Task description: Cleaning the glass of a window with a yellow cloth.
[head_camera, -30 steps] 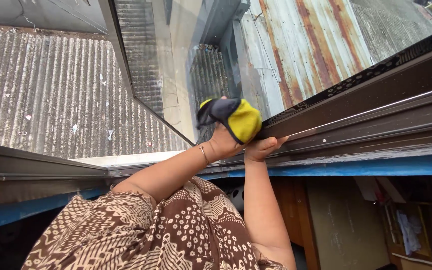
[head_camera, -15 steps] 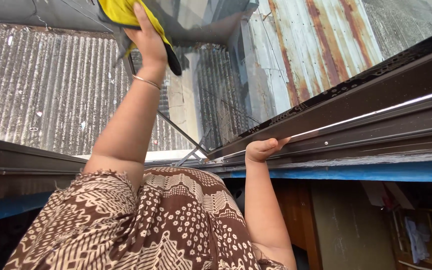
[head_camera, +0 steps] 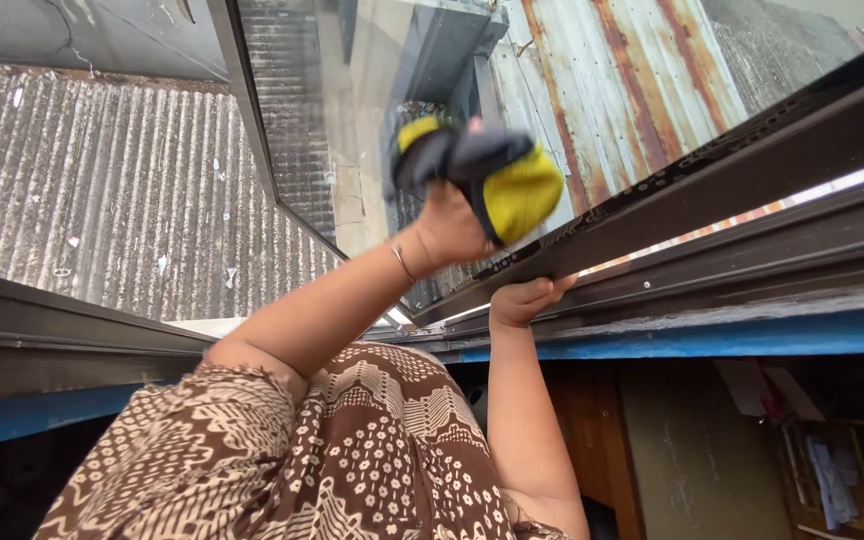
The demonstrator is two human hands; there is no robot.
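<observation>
- The left hand (head_camera: 452, 225) is raised in front of the glass window pane (head_camera: 372, 120), its fingers closed round a crumpled yellow and dark grey cleaning cloth (head_camera: 492, 175).
- The cloth bulges out above and to the right of that hand, its yellow part towards the dark metal window frame (head_camera: 712, 190) and its grey part over the fingers; it is blurred, and whether it touches the glass cannot be told.
- A thin bangle (head_camera: 402, 262) sits on the left wrist.
- The right hand (head_camera: 527, 298) lies lower, just beneath the cloth, with its fingers curled over the edge of the frame's lower rail; it has nothing else in it.
- The two hands are near each other but apart, the cloth higher than the right hand.
- Both bare forearms rise from a brown and cream patterned garment (head_camera: 352, 450) at the bottom of the view.
- Behind the glass lie a grey corrugated roof (head_camera: 92, 190) on the left and rusty corrugated metal sheets (head_camera: 632, 70) on the right.
- A blue painted strip (head_camera: 752, 335) runs below the frame.
</observation>
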